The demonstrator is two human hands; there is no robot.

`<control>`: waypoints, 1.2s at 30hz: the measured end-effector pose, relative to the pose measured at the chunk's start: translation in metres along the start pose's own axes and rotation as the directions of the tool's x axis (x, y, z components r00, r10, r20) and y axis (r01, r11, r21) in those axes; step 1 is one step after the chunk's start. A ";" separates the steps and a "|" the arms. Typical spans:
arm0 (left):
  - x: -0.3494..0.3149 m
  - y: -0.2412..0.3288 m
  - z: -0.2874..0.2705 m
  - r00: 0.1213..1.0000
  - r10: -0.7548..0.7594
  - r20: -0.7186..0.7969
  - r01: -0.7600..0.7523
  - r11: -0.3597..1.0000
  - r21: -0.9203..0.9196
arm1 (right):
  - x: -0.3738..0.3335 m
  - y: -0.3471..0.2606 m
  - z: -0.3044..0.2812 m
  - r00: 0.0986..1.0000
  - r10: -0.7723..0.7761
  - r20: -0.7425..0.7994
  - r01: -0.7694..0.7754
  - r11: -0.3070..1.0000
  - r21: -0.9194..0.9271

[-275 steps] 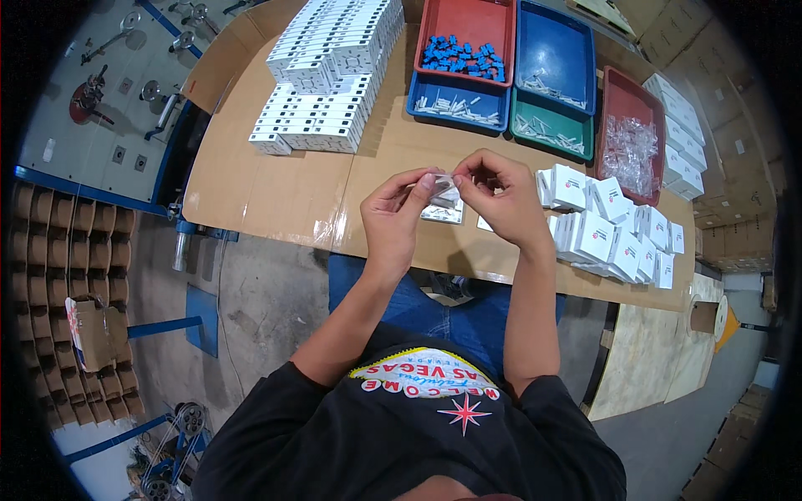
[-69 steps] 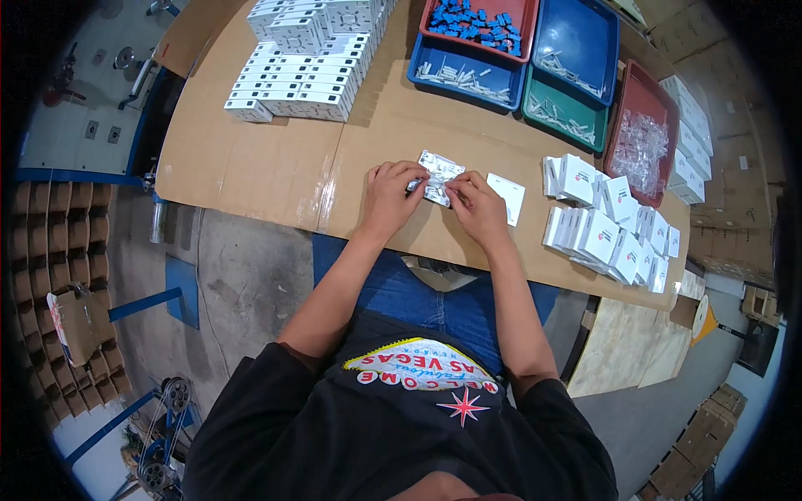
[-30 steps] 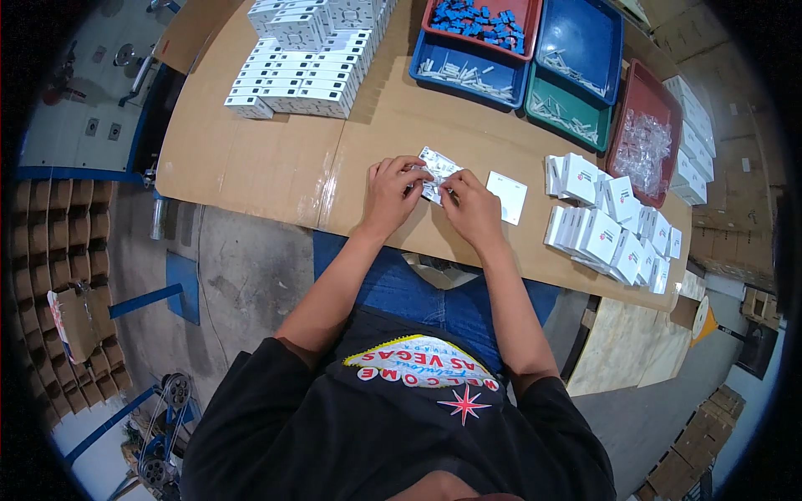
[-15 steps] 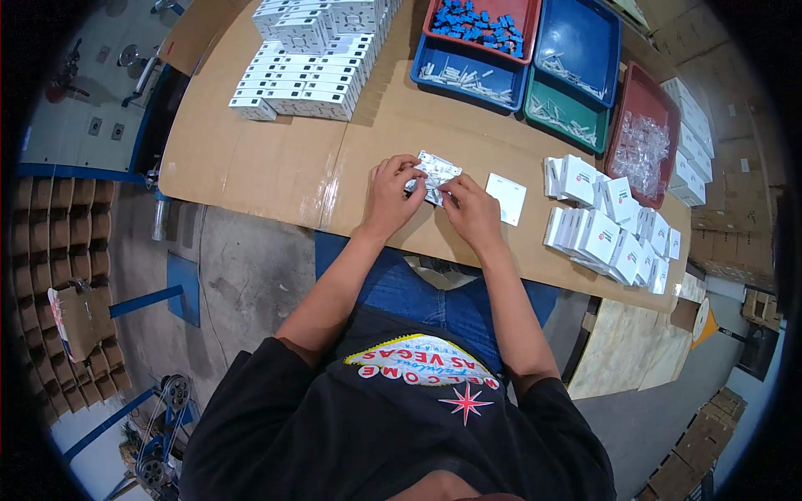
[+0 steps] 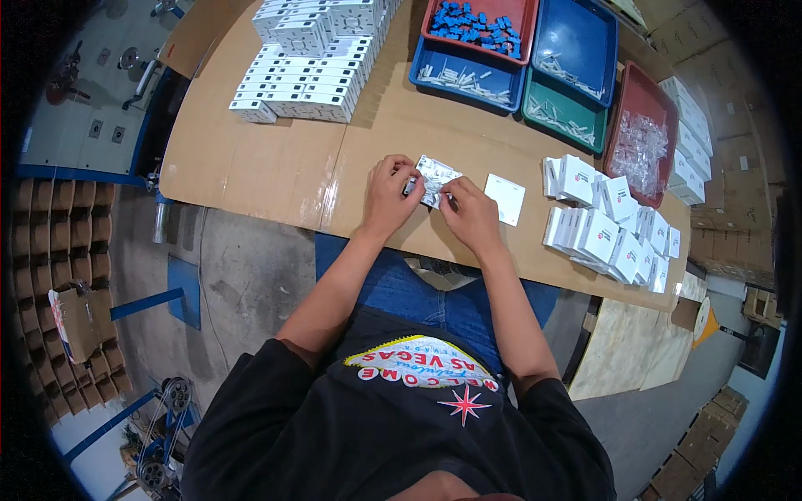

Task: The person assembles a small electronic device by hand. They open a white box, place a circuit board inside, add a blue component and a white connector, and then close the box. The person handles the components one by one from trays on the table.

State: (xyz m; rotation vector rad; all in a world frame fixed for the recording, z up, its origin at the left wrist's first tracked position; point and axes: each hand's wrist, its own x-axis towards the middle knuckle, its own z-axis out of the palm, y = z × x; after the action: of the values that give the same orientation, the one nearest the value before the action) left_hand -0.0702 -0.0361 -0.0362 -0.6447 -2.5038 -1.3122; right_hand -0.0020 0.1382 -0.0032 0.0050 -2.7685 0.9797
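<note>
A small white open-faced square housing (image 5: 438,172) with pale and metallic-looking parts inside lies on the cardboard-covered table between my hands. My left hand (image 5: 389,197) grips its left edge, thumb and fingers curled in over that side. Over its near right corner, my right hand (image 5: 473,217) has thumb and fingertips pinched together; whatever sits between them is too small to make out. A flat white square plate (image 5: 505,199) lies just right of my right hand.
Stacked white square housings (image 5: 302,82) stand at the far left. Trays hold blue parts (image 5: 474,28), thin white pieces (image 5: 458,78) and clear plastic pieces (image 5: 642,154). At the right are piled small white boxes (image 5: 603,238). The table's near edge (image 5: 401,250) runs before my lap.
The housing and both hands have barely moved. My fingers have shifted slightly at the housing, which appears a touch turned; everything else stays put.
</note>
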 end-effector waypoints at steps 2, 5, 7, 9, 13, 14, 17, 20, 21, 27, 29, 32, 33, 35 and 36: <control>0.001 0.000 -0.003 1.000 0.010 0.020 -0.010 1.000 -0.005 | 0.000 -0.004 -0.003 1.000 0.020 0.007 -0.021 0.999 0.036; 0.001 0.003 -0.006 0.998 0.026 0.051 -0.025 0.999 -0.021 | -0.001 -0.002 -0.002 1.000 0.011 0.013 -0.012 0.998 0.055; 0.001 0.001 -0.005 0.999 0.031 0.043 -0.029 0.999 -0.038 | -0.001 -0.002 -0.002 1.000 0.005 0.014 -0.006 0.999 0.051; 0.000 -0.003 -0.001 0.999 0.033 0.008 -0.032 0.998 -0.060 | -0.001 -0.003 -0.002 1.000 0.015 0.012 -0.016 0.999 0.038; -0.001 -0.002 -0.001 0.999 0.018 0.027 -0.017 0.999 -0.026 | -0.001 0.001 0.000 1.000 0.003 -0.003 -0.003 1.000 0.015; 0.000 -0.002 -0.001 0.999 0.022 0.025 -0.022 1.000 -0.019 | -0.001 0.001 0.000 1.000 0.012 -0.005 -0.012 1.000 0.012; -0.001 -0.001 -0.001 1.000 0.010 0.025 -0.010 1.000 -0.009 | -0.003 0.002 0.002 0.999 0.041 -0.004 -0.041 0.999 0.011; -0.001 -0.002 -0.002 0.999 0.019 0.032 -0.019 1.000 0.008 | -0.003 0.002 0.003 0.999 0.038 -0.012 -0.038 0.999 0.008; -0.001 -0.002 -0.002 0.999 0.027 0.036 -0.028 1.000 0.013 | -0.003 0.002 0.003 0.999 0.032 -0.017 -0.032 0.999 0.004; 0.000 -0.003 -0.002 0.998 0.030 0.058 -0.030 1.000 0.008 | -0.003 0.003 0.004 0.996 0.083 -0.012 -0.083 0.996 0.032; 0.000 -0.003 -0.003 0.998 0.027 0.061 -0.027 1.000 0.006 | -0.002 0.002 0.003 0.998 0.059 -0.033 -0.059 0.998 0.018; 0.000 -0.002 -0.003 0.998 0.016 0.055 -0.017 1.000 0.008 | -0.002 0.000 0.001 0.997 0.042 -0.064 -0.043 0.999 -0.011; 0.000 -0.002 -0.003 0.999 0.012 0.051 -0.012 1.000 0.008 | -0.002 0.000 0.000 0.996 0.039 -0.074 -0.041 0.999 -0.023; 0.000 -0.002 -0.004 0.998 0.004 0.067 -0.004 1.000 0.006 | -0.002 0.002 0.000 0.995 0.060 -0.074 -0.060 0.998 0.002; 0.000 -0.002 -0.004 0.997 0.001 0.074 -0.002 1.000 0.005 | -0.002 0.003 0.000 0.995 0.070 -0.076 -0.069 0.998 0.014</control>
State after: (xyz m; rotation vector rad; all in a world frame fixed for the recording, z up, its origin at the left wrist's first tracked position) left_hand -0.0711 -0.0405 -0.0350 -0.7067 -2.5635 -1.3041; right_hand -0.0005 0.1405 -0.0059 -0.1254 -2.7104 0.9907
